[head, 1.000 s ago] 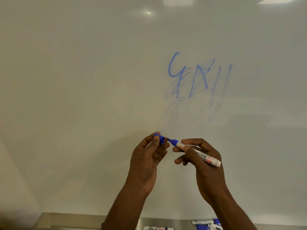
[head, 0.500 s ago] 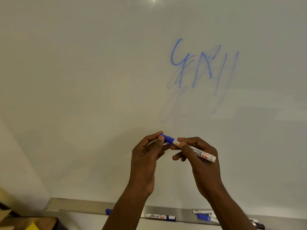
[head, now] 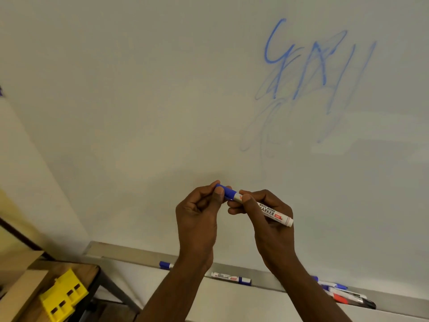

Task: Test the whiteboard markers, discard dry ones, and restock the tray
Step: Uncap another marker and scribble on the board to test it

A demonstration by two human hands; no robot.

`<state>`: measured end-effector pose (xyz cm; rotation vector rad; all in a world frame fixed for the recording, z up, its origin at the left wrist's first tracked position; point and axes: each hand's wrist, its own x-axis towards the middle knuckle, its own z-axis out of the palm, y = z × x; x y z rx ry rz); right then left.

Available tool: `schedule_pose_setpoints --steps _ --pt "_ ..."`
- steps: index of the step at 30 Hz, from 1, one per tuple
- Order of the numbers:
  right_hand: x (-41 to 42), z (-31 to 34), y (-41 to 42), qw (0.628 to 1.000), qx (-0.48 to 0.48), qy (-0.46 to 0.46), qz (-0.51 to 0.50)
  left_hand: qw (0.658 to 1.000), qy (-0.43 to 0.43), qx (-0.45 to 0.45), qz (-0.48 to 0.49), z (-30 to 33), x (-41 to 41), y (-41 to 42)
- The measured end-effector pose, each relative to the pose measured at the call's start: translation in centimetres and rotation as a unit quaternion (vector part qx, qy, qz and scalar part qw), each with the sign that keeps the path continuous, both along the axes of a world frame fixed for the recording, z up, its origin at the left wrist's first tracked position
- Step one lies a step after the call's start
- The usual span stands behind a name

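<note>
A white whiteboard marker [head: 270,211] with a blue cap [head: 227,191] is held in front of the whiteboard [head: 139,89]. My right hand [head: 267,219] grips its barrel. My left hand [head: 199,210] pinches the blue cap, which sits on the marker's tip. Blue scribbles [head: 308,66], some bold and some faint, mark the board above. The metal tray [head: 264,276] along the board's lower edge holds several markers: a blue-capped one [head: 166,265] at the left, one [head: 231,277] in the middle, and a cluster [head: 343,293] at the right.
A wooden table [head: 41,287] stands at the lower left with a yellow plastic block [head: 63,296] on it. A wall and a dark frame edge [head: 21,235] lie to the left of the board.
My left hand pushed the blue cap onto the marker's tip, which was bare a second ago. The view tilted down, showing the tray and the table.
</note>
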<state>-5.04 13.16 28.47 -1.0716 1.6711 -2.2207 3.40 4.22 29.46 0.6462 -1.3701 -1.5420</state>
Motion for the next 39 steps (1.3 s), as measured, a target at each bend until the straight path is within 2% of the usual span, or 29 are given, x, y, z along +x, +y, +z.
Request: schedule_pose_setpoints --steps 6,13,23,30,39 --pt "1.0 -0.9 -2.2 0.991 0.041 -0.058 0.112 0.999 -0.015 0.029 -0.025 -1.3 3.4 -3.4" --pt "0.4 -5.9 -4.7 0.965 0.108 -0.209 0.119 0.990 -0.007 0.136 0.027 -6.2 6.5 -8.6" --pt "0.7 -14.5 -8.7 0.933 0.249 -0.247 0.077 0.970 -0.164 0.164 0.074 -15.4 7.6 -13.4" --pt "1.1 -17.7 -9.1 0.922 0.295 -0.243 0.054 0.962 -0.185 0.193 0.057 -18.3 7.6 -14.6" --pt "1.9 -21.6 -9.2 0.903 0.352 -0.242 0.042 0.941 -0.253 0.212 0.072 -23.2 8.9 -13.7"
